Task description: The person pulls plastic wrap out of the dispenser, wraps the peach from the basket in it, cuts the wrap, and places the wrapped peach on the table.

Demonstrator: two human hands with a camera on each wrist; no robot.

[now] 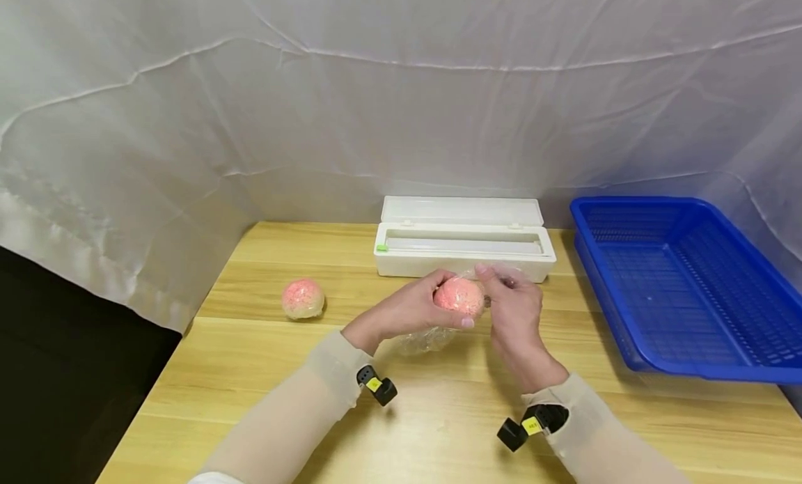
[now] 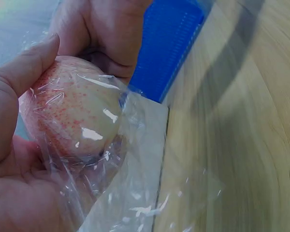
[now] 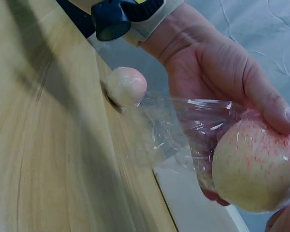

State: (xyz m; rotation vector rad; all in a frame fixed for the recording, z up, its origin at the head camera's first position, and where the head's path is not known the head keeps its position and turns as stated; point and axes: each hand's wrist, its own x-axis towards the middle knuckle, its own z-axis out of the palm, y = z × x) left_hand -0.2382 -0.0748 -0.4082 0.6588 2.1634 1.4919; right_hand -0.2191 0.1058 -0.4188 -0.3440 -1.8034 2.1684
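Observation:
A pink and cream peach is held over the table in front of the white box, with clear plastic wrap around it. My left hand grips this peach from the left, thumb on one side and fingers on the other. At its right side, my right hand pinches a gathered part of the wrap between thumb and curled fingers. A loose, crinkled end of the wrap hangs below the left hand, as the right wrist view shows. Another wrapped peach lies on the table to the left.
Behind the hands stands a white plastic wrap dispenser box, lid raised, a roll inside. A blue basket sits at the right. The wooden table ends at a grey cloth backdrop.

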